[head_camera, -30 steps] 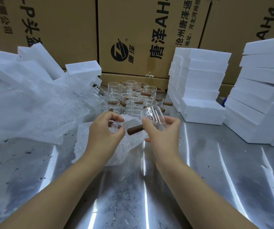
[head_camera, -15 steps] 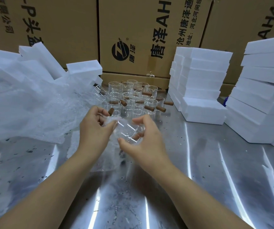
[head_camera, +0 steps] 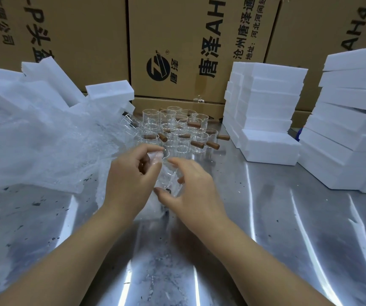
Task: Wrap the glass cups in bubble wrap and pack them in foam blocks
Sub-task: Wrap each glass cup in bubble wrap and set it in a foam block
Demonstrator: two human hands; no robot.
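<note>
A clear glass cup (head_camera: 168, 180) lies between my two hands just above a small sheet of bubble wrap (head_camera: 153, 208) on the steel table. My right hand (head_camera: 190, 186) curls over the cup from the right, thumb under it. My left hand (head_camera: 131, 180) pinches the upper edge of the bubble wrap beside the cup. The cup's wooden handle is mostly hidden. Behind my hands stand several more glass cups (head_camera: 177, 131) with brown wooden handles.
A heap of bubble wrap (head_camera: 40, 142) and foam blocks (head_camera: 109, 91) fills the left side. Stacks of white foam blocks stand at the right (head_camera: 268, 107) and far right (head_camera: 352, 120). Cardboard boxes (head_camera: 177, 47) line the back. The steel table (head_camera: 265, 239) spreads in front.
My right hand brought the cup down and left from mid-air onto the bubble wrap. My left hand lifted the wrap's edge against the cup.
</note>
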